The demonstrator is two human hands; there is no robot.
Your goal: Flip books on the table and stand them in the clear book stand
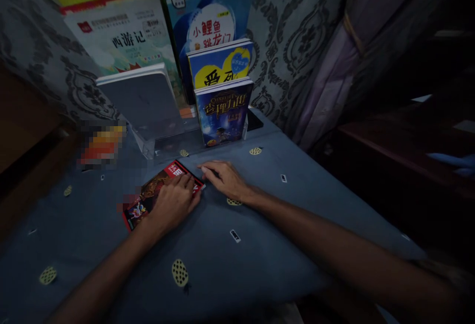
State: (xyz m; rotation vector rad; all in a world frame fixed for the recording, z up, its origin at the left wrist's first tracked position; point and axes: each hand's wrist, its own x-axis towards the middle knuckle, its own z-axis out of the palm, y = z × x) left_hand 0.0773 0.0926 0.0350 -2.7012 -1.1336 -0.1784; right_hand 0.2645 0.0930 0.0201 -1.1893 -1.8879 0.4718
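A red and dark magazine-like book [148,188] lies flat and slanted on the tablecloth, with white lettering at its upper corner. My left hand [176,198] rests on its cover, palm down, fingers a little bent and covering part of the print. Just right of the book's upper right corner is my right hand [224,178]; its fingers point left, with a gap between thumb and forefinger and nothing seen in it. Behind the hands, a blue book with gold lettering [224,111] stands upright in a clear stand, and a yellow and blue book [220,67] rises behind it.
A plain grey-covered book [143,104] leans in a clear holder [144,146] at the left. Taller picture books [122,37] stand behind. An orange and red item [102,146], blurred out, lies left. The blue patterned tablecloth [260,259] ends at the right; a tied curtain [330,71] hangs beyond.
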